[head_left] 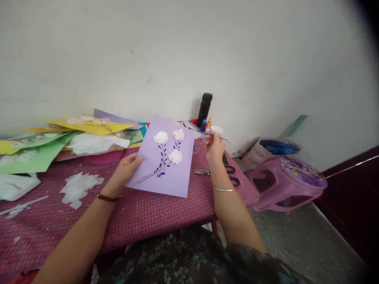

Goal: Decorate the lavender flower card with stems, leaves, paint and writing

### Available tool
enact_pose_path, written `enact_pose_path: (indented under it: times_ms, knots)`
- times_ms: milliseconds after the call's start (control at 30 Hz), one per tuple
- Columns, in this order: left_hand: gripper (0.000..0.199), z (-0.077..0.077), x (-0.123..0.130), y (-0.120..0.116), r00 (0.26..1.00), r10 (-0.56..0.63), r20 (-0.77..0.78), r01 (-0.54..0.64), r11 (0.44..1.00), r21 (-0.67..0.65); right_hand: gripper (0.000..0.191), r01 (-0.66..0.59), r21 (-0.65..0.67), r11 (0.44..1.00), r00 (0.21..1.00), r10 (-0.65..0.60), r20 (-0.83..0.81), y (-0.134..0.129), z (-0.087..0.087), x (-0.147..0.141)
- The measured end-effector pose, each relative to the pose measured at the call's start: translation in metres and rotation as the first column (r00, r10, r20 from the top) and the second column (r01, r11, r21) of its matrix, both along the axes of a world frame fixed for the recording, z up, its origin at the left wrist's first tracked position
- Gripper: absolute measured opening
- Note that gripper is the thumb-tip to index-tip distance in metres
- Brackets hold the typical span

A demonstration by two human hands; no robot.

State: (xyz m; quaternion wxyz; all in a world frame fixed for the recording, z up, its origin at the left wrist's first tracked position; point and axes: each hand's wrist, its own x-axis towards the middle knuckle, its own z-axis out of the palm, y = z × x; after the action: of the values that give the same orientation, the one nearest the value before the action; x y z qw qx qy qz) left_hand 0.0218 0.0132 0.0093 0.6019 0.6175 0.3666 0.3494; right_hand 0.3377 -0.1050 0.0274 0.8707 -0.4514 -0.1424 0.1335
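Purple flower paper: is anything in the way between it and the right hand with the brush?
Nothing visible stands between the right hand and the purple paper; one end of the brush reaches near its upper right corner. The scissors lie off to the side, on the tablecloth.

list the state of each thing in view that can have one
lilac sheet: held, decorated with three white flowers
left hand: closed on the sheet's left side
right hand: closed around the paintbrush
paintbrush: held, slanting
scissors: lying down, partly hidden
black flask: upright
white paper pieces: loosely heaped
pink stool: upright
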Motion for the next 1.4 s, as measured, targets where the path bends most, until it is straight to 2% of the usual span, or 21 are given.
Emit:
enact_pose_path:
  times_ms: [167,333,433,567,633,700,767,833,900,967,1067,1133,1200,1400]
  knots:
    - [0.049,0.001,0.000,-0.002,0.994,0.083,0.065,-0.090,0.989,0.117,0.026,0.035,-0.083,0.996,0.998,-0.030,0.054,0.001,-0.004,0.002]
    - [0.040,0.006,0.001,-0.005,0.952,0.156,0.262,-0.178,0.982,0.065,0.025,0.039,-0.092,0.995,0.994,-0.029,0.102,0.001,-0.009,0.005]
    - [0.034,0.009,-0.001,-0.001,0.920,0.211,0.330,-0.235,0.971,0.035,0.026,0.045,-0.103,0.994,0.995,-0.035,0.096,0.001,-0.010,0.008]
    - [0.041,0.012,-0.007,0.003,0.882,0.274,0.384,-0.297,0.955,0.001,0.029,0.029,-0.128,0.991,0.992,-0.013,0.125,0.005,-0.014,0.006]
    - [0.048,0.014,-0.008,0.001,0.900,0.245,0.361,-0.243,0.969,-0.052,0.032,-0.009,-0.149,0.989,0.984,0.035,0.173,0.009,-0.017,0.001]
    - [0.051,0.016,-0.007,-0.005,0.946,0.162,0.281,-0.129,0.983,-0.133,0.035,-0.050,-0.165,0.985,0.964,0.091,0.249,0.012,-0.020,-0.004]
    - [0.047,0.019,-0.005,-0.012,0.975,0.079,0.206,-0.039,0.981,-0.189,0.037,-0.066,-0.162,0.985,0.939,0.116,0.325,0.015,-0.023,-0.008]
    - [0.039,0.022,-0.002,-0.015,0.981,0.055,0.186,-0.020,0.983,-0.184,0.038,-0.055,-0.150,0.987,0.926,0.107,0.363,0.015,-0.024,-0.009]
    - [0.032,0.023,-0.001,-0.012,0.972,0.106,0.211,-0.073,0.985,-0.158,0.039,-0.031,-0.148,0.989,0.928,0.083,0.362,0.014,-0.025,-0.006]
    - [0.028,0.022,-0.003,-0.004,0.940,0.206,0.272,-0.176,0.976,-0.130,0.040,-0.003,-0.162,0.987,0.937,0.060,0.345,0.013,-0.025,-0.002]
    - [0.027,0.020,-0.009,0.011,0.853,0.352,0.386,-0.344,0.934,-0.091,0.041,0.028,-0.207,0.978,0.945,0.041,0.324,0.013,-0.027,0.005]
    - [0.027,0.020,-0.014,0.017,0.803,0.405,0.438,-0.415,0.906,-0.077,0.044,0.040,-0.241,0.970,0.945,0.042,0.325,0.014,-0.028,0.008]
    - [0.025,0.022,-0.016,0.020,0.771,0.439,0.461,-0.455,0.887,-0.082,0.046,0.047,-0.278,0.959,0.939,0.053,0.340,0.015,-0.031,0.010]
    - [0.020,0.033,-0.020,0.019,0.737,0.490,0.465,-0.514,0.854,-0.085,0.044,0.071,-0.393,0.917,0.893,0.117,0.434,0.017,-0.038,0.008]
